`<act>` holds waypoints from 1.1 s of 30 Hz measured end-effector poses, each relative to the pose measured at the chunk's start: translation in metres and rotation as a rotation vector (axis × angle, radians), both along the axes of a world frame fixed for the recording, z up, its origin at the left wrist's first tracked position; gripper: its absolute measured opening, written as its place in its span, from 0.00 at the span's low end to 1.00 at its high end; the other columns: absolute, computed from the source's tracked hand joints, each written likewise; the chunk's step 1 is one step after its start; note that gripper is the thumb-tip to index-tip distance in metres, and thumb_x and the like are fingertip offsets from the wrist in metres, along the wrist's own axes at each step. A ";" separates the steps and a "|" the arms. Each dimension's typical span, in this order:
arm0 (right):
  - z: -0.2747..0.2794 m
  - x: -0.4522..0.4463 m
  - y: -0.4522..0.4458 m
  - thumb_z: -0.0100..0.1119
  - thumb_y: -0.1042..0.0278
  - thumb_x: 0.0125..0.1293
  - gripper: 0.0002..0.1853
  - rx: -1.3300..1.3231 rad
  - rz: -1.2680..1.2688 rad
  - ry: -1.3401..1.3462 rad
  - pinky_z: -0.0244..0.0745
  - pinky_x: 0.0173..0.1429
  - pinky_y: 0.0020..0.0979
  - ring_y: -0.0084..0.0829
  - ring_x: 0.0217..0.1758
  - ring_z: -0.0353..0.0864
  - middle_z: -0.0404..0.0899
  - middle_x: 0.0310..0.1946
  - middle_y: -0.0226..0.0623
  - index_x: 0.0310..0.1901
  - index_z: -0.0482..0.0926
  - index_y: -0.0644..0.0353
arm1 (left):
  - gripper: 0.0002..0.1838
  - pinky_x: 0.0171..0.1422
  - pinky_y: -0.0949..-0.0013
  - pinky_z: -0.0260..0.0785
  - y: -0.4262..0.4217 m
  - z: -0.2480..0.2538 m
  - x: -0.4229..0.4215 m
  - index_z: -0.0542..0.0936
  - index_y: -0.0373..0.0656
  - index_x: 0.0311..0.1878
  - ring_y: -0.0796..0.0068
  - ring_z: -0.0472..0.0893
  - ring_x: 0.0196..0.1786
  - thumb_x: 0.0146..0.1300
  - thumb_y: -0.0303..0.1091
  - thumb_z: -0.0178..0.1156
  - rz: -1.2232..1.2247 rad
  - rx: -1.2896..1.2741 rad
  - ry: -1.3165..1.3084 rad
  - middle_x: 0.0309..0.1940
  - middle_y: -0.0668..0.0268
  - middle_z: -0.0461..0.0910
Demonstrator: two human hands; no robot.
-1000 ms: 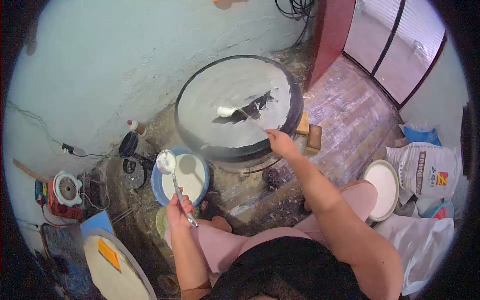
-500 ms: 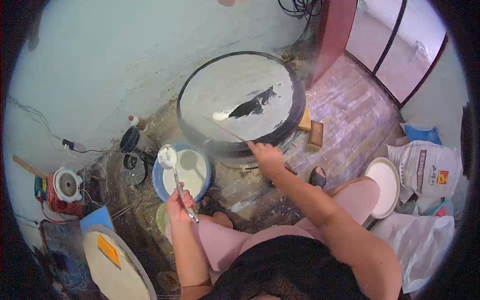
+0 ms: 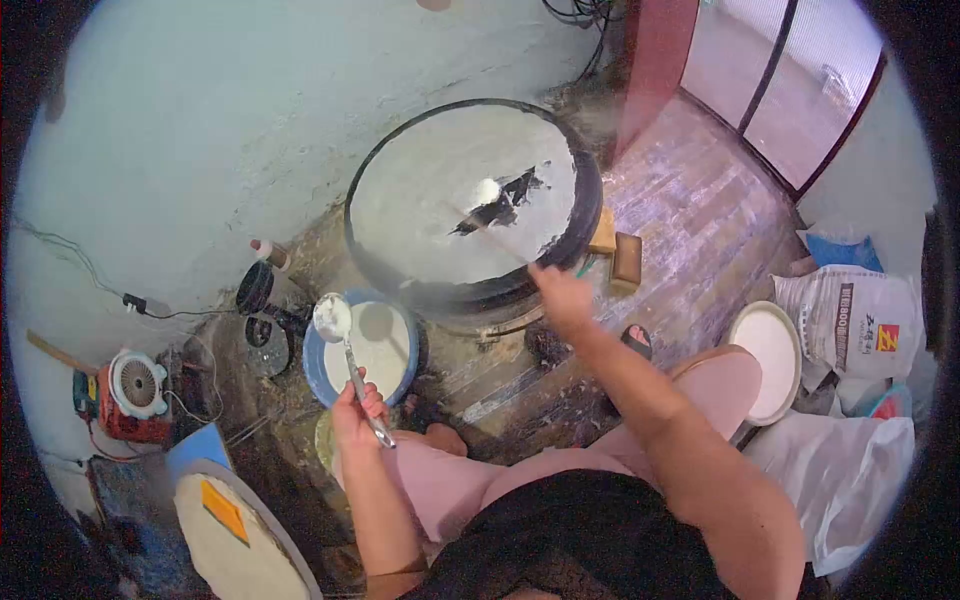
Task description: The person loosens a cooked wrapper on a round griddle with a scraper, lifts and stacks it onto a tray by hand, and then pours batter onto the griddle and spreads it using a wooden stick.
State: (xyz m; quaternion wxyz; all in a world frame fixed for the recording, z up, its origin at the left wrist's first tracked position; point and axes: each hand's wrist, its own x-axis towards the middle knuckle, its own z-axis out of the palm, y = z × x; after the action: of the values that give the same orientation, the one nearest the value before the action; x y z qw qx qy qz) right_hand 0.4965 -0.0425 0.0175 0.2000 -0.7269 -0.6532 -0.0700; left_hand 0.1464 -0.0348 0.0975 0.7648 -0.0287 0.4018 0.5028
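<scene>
My left hand (image 3: 360, 408) is closed round the handle of a metal ladle (image 3: 333, 318), whose batter-coated bowl hangs over a blue tub of white batter (image 3: 385, 378). My right hand (image 3: 562, 297) grips a thin spreading stick (image 3: 505, 245), blurred along its length. It reaches over a large round griddle (image 3: 400, 200) coated with pale batter. A dark uncoated gap (image 3: 498, 208) shows near the middle of the griddle, with a small mound of white batter (image 3: 487, 191) at its upper edge.
Brown blocks (image 3: 626, 262) lie right of the griddle. A white basin (image 3: 768, 362) and printed sacks (image 3: 850, 325) are at the right. A small fan (image 3: 137, 384) stands far left, above a round pale board (image 3: 230, 545). A dark pan (image 3: 256, 288) sits left of the tub.
My right hand first moved left and down, then back right, with the stick. The batter mound has shifted up and right, and the dark gap has changed shape. My left hand has stayed nearly still.
</scene>
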 end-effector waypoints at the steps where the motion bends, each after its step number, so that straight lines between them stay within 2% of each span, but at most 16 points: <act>1: -0.002 0.013 0.006 0.47 0.71 0.52 0.18 0.024 -0.126 -0.028 0.71 0.29 0.39 0.38 0.29 0.76 0.72 0.28 0.38 0.47 0.69 0.54 | 0.15 0.16 0.79 0.57 0.000 0.001 0.000 0.70 0.40 0.46 0.82 0.60 0.16 0.65 0.40 0.40 -0.008 0.001 -0.002 0.19 0.68 0.63; 3: 0.020 0.025 0.003 0.48 0.72 0.50 0.18 -0.037 -0.191 -0.012 0.72 0.31 0.40 0.39 0.31 0.76 0.72 0.28 0.39 0.47 0.69 0.55 | 0.15 0.16 0.79 0.56 -0.001 -0.005 -0.007 0.69 0.40 0.46 0.81 0.61 0.16 0.65 0.40 0.40 -0.020 0.011 -0.016 0.20 0.68 0.63; 5: 0.032 0.030 0.001 0.50 0.73 0.49 0.20 -0.110 -0.299 0.198 0.72 0.34 0.41 0.41 0.33 0.77 0.72 0.29 0.40 0.48 0.69 0.55 | 0.15 0.15 0.78 0.55 0.002 -0.007 -0.007 0.69 0.41 0.46 0.80 0.61 0.16 0.65 0.40 0.40 -0.043 0.030 -0.039 0.20 0.67 0.64; 6: 0.027 0.025 -0.002 0.50 0.74 0.48 0.22 -0.048 -0.289 0.299 0.71 0.37 0.42 0.42 0.35 0.77 0.72 0.30 0.39 0.50 0.69 0.55 | 0.15 0.15 0.78 0.55 0.002 -0.007 -0.006 0.69 0.41 0.46 0.80 0.60 0.16 0.65 0.40 0.39 -0.016 0.023 -0.053 0.20 0.67 0.64; 7: 0.025 0.017 -0.006 0.50 0.74 0.48 0.22 -0.046 -0.293 0.299 0.71 0.37 0.42 0.42 0.35 0.77 0.72 0.30 0.39 0.50 0.69 0.55 | 0.15 0.15 0.79 0.55 0.002 -0.007 -0.005 0.69 0.41 0.45 0.80 0.60 0.16 0.65 0.40 0.39 0.012 0.014 -0.065 0.20 0.67 0.63; 9: 0.022 0.003 -0.013 0.51 0.74 0.48 0.23 -0.151 -0.129 0.161 0.71 0.36 0.41 0.40 0.35 0.77 0.72 0.31 0.38 0.50 0.68 0.54 | 0.15 0.15 0.78 0.55 0.002 -0.005 -0.001 0.69 0.40 0.45 0.80 0.60 0.16 0.65 0.40 0.39 0.020 0.007 -0.058 0.20 0.67 0.63; 11: 0.008 0.014 -0.014 0.50 0.73 0.50 0.21 -0.070 -0.061 0.096 0.72 0.35 0.40 0.38 0.35 0.77 0.72 0.31 0.37 0.50 0.68 0.53 | 0.16 0.15 0.79 0.56 0.001 -0.004 0.000 0.70 0.39 0.46 0.81 0.61 0.16 0.65 0.40 0.39 0.004 0.016 -0.017 0.19 0.68 0.63; 14: 0.012 0.051 -0.005 0.45 0.71 0.55 0.19 -0.136 -0.352 0.013 0.73 0.34 0.38 0.38 0.35 0.77 0.73 0.35 0.38 0.50 0.68 0.52 | 0.17 0.15 0.79 0.56 0.002 -0.008 -0.003 0.70 0.38 0.46 0.81 0.62 0.16 0.65 0.41 0.40 -0.021 0.015 -0.042 0.20 0.67 0.64; 17: 0.026 0.064 -0.012 0.48 0.71 0.54 0.19 -0.140 -0.407 0.063 0.73 0.36 0.41 0.40 0.37 0.77 0.74 0.39 0.39 0.50 0.68 0.53 | 0.17 0.15 0.79 0.56 0.001 -0.005 0.000 0.70 0.38 0.45 0.81 0.62 0.16 0.65 0.41 0.39 0.008 0.001 -0.031 0.20 0.66 0.66; 18: 0.033 0.062 -0.016 0.48 0.70 0.55 0.18 -0.228 -0.413 0.227 0.72 0.40 0.43 0.44 0.41 0.76 0.74 0.40 0.42 0.50 0.67 0.53 | 0.18 0.15 0.79 0.56 0.002 -0.005 -0.001 0.71 0.38 0.45 0.81 0.62 0.16 0.65 0.41 0.39 0.002 0.002 0.029 0.20 0.66 0.66; 19: 0.031 0.058 -0.018 0.48 0.70 0.55 0.18 -0.226 -0.416 0.227 0.72 0.40 0.43 0.44 0.41 0.76 0.74 0.40 0.42 0.50 0.67 0.53 | 0.18 0.15 0.79 0.56 0.003 -0.007 -0.002 0.71 0.38 0.45 0.81 0.62 0.16 0.65 0.41 0.39 -0.001 0.003 0.029 0.20 0.66 0.66; 21: 0.020 0.048 -0.024 0.46 0.70 0.56 0.18 -0.231 -0.462 0.513 0.69 0.44 0.46 0.49 0.42 0.74 0.74 0.39 0.46 0.51 0.66 0.53 | 0.18 0.15 0.79 0.56 0.004 -0.011 -0.005 0.70 0.37 0.46 0.81 0.62 0.16 0.65 0.40 0.39 0.005 0.020 -0.021 0.20 0.66 0.66; 22: -0.006 0.052 -0.023 0.44 0.69 0.58 0.17 -0.055 -0.376 0.611 0.67 0.47 0.48 0.52 0.41 0.74 0.74 0.38 0.51 0.51 0.66 0.56 | 0.18 0.15 0.79 0.56 0.004 -0.011 -0.003 0.70 0.37 0.46 0.81 0.62 0.16 0.65 0.40 0.39 0.004 0.021 -0.021 0.20 0.66 0.66; 25: -0.007 0.077 -0.015 0.43 0.68 0.58 0.16 -0.016 -0.308 0.681 0.67 0.47 0.48 0.53 0.41 0.74 0.74 0.38 0.54 0.49 0.67 0.58 | 0.17 0.15 0.79 0.56 0.001 -0.006 -0.001 0.70 0.37 0.46 0.81 0.61 0.16 0.65 0.40 0.39 -0.003 0.014 -0.020 0.19 0.67 0.64; 29: -0.020 0.120 0.004 0.43 0.66 0.59 0.15 -0.118 -0.449 0.669 0.67 0.47 0.45 0.52 0.42 0.74 0.75 0.37 0.55 0.47 0.70 0.57 | 0.17 0.15 0.79 0.55 0.002 -0.005 0.002 0.70 0.36 0.45 0.82 0.60 0.15 0.65 0.40 0.39 -0.012 0.007 -0.030 0.18 0.69 0.61; 33: -0.006 0.116 -0.009 0.44 0.65 0.59 0.15 -0.185 -0.309 0.572 0.69 0.46 0.43 0.49 0.41 0.75 0.75 0.36 0.52 0.48 0.73 0.51 | 0.17 0.15 0.79 0.55 0.003 -0.001 0.005 0.70 0.37 0.44 0.82 0.59 0.14 0.65 0.40 0.39 0.014 -0.025 0.017 0.17 0.69 0.61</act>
State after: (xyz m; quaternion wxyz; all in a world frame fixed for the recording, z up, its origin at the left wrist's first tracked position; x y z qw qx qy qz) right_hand 0.6121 -0.0516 0.0117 0.2955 -0.8225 -0.4564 0.1671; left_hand 0.1517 -0.0322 0.0963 0.7573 -0.0369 0.4146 0.5032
